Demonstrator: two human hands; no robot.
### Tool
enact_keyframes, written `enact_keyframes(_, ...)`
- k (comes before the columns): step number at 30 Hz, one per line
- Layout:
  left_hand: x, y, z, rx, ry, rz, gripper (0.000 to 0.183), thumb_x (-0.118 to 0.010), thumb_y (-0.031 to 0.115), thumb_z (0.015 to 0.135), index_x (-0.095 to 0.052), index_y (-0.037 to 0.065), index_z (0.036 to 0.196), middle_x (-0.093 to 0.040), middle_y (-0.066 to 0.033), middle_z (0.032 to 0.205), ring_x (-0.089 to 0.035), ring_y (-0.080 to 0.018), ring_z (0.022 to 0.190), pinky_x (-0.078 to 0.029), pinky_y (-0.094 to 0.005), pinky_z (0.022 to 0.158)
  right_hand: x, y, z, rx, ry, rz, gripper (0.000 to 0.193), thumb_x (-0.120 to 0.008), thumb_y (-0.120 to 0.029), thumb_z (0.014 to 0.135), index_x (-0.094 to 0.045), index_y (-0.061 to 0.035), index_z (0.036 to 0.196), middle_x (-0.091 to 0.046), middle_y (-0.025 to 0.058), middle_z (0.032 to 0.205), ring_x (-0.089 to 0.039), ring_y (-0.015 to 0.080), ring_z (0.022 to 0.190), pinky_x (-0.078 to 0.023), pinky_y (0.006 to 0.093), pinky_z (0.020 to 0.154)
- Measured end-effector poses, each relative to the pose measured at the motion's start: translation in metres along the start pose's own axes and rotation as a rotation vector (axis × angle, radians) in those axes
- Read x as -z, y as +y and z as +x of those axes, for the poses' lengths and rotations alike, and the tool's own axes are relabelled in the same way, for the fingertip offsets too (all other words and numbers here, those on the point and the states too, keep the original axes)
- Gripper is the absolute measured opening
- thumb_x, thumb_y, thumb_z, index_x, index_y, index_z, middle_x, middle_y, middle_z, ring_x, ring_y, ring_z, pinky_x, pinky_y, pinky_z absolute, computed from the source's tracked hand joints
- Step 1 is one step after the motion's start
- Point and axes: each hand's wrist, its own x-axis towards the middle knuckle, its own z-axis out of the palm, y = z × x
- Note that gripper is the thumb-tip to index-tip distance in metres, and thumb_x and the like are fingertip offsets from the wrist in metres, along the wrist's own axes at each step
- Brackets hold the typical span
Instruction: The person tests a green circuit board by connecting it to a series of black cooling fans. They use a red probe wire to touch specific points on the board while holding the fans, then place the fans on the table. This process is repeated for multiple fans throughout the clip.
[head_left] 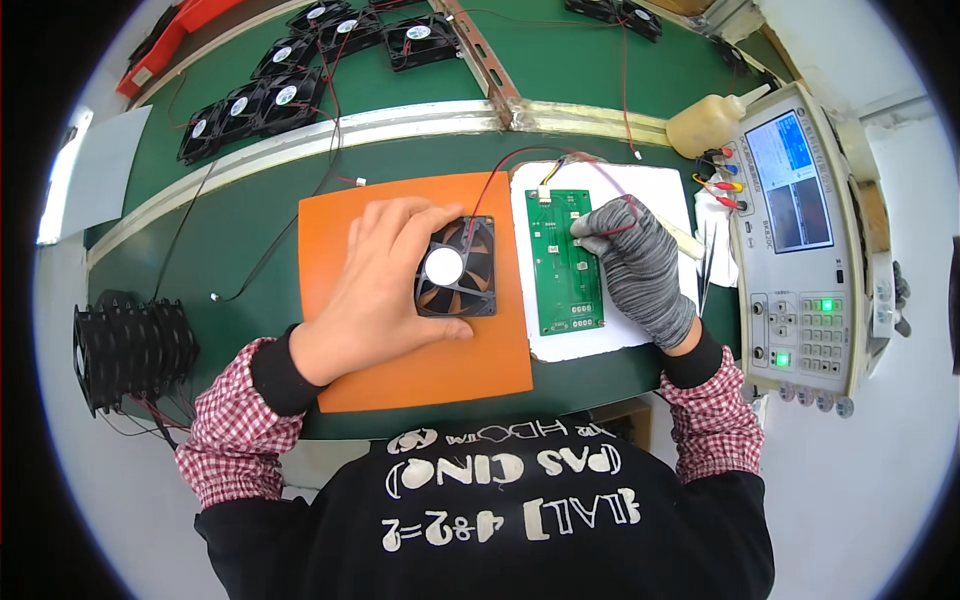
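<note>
My bare left hand [372, 268] is closed around a black square cooling fan [443, 268], thumb at its near edge and fingers at its far edge. The fan lies on an orange mat [420, 382]. From it a thin red and dark cable [535, 149] arches across to my right hand [640, 265], which wears a grey striped glove. Those gloved fingers pinch the cable's end over a green circuit board [553, 285]; the tip in the pinch is hidden. The board rests on a white pad [628, 335], with a multicoloured lead in a white connector [544, 193] at its far end.
At the right stands a test instrument [800, 230] with a lit screen, and a yellowish squeeze bottle [708, 125] beside it. Tweezers [707, 262] lie near it. Several fans [285, 95] sit beyond the pale rail [400, 128]; a fan stack [135, 350] is at the left.
</note>
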Motion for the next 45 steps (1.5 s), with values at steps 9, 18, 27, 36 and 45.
enact_keyframes(9, -0.003, -0.003, -0.002, -0.038, 0.044, -0.007, 0.099, -0.093, 0.021, 0.048, -0.045, 0.006, 0.134, -0.049, -0.0146, 0.123, -0.045, -0.0357, 0.116, -0.034, -0.0447, 0.1, 0.006, -0.005, 0.002, 0.136, -0.149, -0.256, 0.027, -0.068, -0.001, 0.07, -0.066, -0.011, 0.094, -0.064, 0.0071, 0.09, -0.061, 0.0283, 0.094, -0.049, 0.0408, 0.083)
enact_keyframes(18, 0.049, 0.045, -0.029, -0.631, 0.588, 0.526, 0.052, -0.077, 0.04, 0.079, -0.059, 0.005, 0.113, -0.061, -0.0108, 0.114, -0.058, -0.0256, 0.094, -0.049, -0.0355, 0.078, 0.0, 0.013, 0.0, 0.088, 0.031, 0.101, 0.011, -0.07, -0.007, 0.078, -0.068, -0.0071, 0.089, -0.061, 0.0083, 0.09, -0.06, 0.0272, 0.089, -0.048, 0.0385, 0.083)
enact_keyframes(27, 0.066, 0.033, -0.009, -0.032, -0.921, -1.815, 0.031, -0.053, 0.018, 0.097, -0.05, -0.009, 0.111, -0.063, -0.0276, 0.09, -0.063, -0.0393, 0.077, -0.052, -0.0487, 0.068, 0.005, 0.003, 0.003, 0.06, -0.03, -0.036, 0.007, -0.07, -0.009, 0.077, -0.066, -0.0065, 0.083, -0.059, 0.0088, 0.087, -0.057, 0.0281, 0.09, -0.047, 0.0384, 0.084)
enact_keyframes(36, 0.064, 0.06, -0.039, -0.073, 0.204, -0.419, 0.051, -0.068, 0.03, 0.086, -0.052, -0.003, 0.122, -0.062, -0.0192, 0.104, -0.063, -0.0313, 0.085, -0.051, -0.0412, 0.077, 0.008, 0.006, 0.003, 0.121, -0.019, -0.005, 0.009, -0.07, -0.009, 0.077, -0.066, -0.0083, 0.084, -0.059, 0.0077, 0.086, -0.057, 0.0289, 0.089, -0.046, 0.0396, 0.082)
enact_keyframes(45, 0.031, 0.026, 0.108, -0.761, 0.608, 0.253, 0.058, -0.073, 0.031, 0.079, -0.057, 0.004, 0.128, -0.06, -0.0188, 0.123, -0.061, -0.0341, 0.101, -0.052, -0.0427, 0.085, 0.006, 0.007, -0.005, 0.159, -0.018, -0.221, 0.018, -0.07, -0.003, 0.075, -0.066, -0.0089, 0.092, -0.064, 0.0098, 0.091, -0.062, 0.0307, 0.092, -0.05, 0.0434, 0.081)
